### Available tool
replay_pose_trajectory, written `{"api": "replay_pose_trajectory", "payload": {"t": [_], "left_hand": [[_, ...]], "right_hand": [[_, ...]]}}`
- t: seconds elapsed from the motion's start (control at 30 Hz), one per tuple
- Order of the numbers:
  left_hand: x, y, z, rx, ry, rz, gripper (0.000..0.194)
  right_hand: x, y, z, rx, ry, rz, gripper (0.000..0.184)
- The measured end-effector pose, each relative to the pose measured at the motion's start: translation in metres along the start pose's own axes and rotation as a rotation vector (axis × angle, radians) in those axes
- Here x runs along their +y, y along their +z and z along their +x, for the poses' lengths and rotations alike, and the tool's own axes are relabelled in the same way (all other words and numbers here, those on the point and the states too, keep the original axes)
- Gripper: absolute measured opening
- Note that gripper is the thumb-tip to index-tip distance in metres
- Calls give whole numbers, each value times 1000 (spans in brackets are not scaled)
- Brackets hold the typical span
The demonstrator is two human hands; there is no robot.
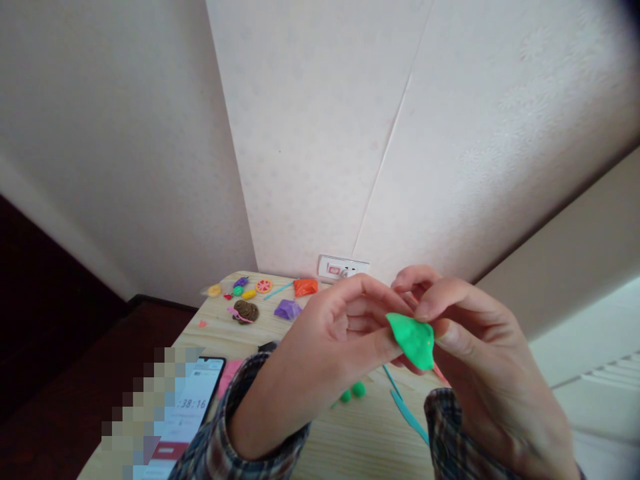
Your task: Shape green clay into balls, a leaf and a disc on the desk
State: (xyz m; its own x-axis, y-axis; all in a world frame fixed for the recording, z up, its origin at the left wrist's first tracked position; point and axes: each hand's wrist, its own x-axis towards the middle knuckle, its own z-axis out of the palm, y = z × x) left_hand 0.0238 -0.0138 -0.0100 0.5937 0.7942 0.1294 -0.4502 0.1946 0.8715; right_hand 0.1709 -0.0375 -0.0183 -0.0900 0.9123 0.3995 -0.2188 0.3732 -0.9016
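A thin, flattened piece of bright green modelling clay [413, 340] is held up above the table between both hands. My left hand [345, 333] grips its left edge, thumb in front and fingers curled behind. From the other side, my right hand [480, 340] pinches the right edge between thumb and fingertips. Below the hands, small green balls [359, 389] lie on the wooden table [350, 440]. Near them rests a blue clay tool [410, 417], partly covered by the right sleeve. Something reddish shows behind the right fingers, too hidden to name.
A phone [185, 413] showing a timer lies at the left edge. Farther back are an orange packet [305, 287], a purple packet [287, 309], a brown coiled lump [245, 311] and several small fruit-like pieces [264, 286]. A wall socket [344, 267] sits behind the table.
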Motion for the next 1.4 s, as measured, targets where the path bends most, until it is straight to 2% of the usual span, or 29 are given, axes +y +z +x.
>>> {"api": "replay_pose_trajectory", "payload": {"t": [0.13,0.3,0.43,0.8,0.97,1.2,1.3,1.4], "left_hand": [[2,0,-1,-11,-15,42,33],[5,-1,-2,14,31,74,28],[6,-1,-1,45,55,62,26],[9,1,0,67,20,32,28],[7,-1,1,8,-40,-12,31],[4,-1,-2,-100,-103,-117,23],[4,-1,-2,-112,-105,-108,20],[4,-1,-1,-66,-65,-49,25]], "right_hand": [[-1,2,0,-18,26,36,4],[-2,1,0,48,1,-27,7],[-1,2,0,48,3,-32,9],[-1,4,0,72,-50,-62,10],[-1,2,1,35,-73,-81,13],[0,3,-3,-46,35,61,7],[0,2,-3,-52,41,86,6],[0,2,-1,-17,30,85,7]]}}
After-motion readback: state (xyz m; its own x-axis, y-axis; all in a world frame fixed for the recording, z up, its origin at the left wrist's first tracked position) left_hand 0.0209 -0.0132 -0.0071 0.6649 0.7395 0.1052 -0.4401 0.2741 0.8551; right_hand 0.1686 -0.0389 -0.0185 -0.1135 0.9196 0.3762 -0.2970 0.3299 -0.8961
